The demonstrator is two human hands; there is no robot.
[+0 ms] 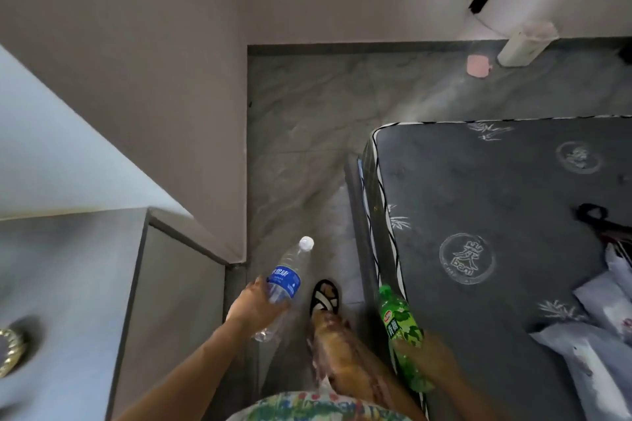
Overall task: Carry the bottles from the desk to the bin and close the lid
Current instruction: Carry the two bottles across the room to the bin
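Head view: your left hand (251,304) is wrapped round the lower body of a clear water bottle (285,284) with a blue label, low in the frame's centre, white cap pointing up and away over the grey floor (307,120). Your right hand (424,357) is clamped on a green soda bottle (398,318) at lower right, against the dark mattress (496,198) edge, while a white bin (525,44) stands upper right by the wall, well apart from both bottles
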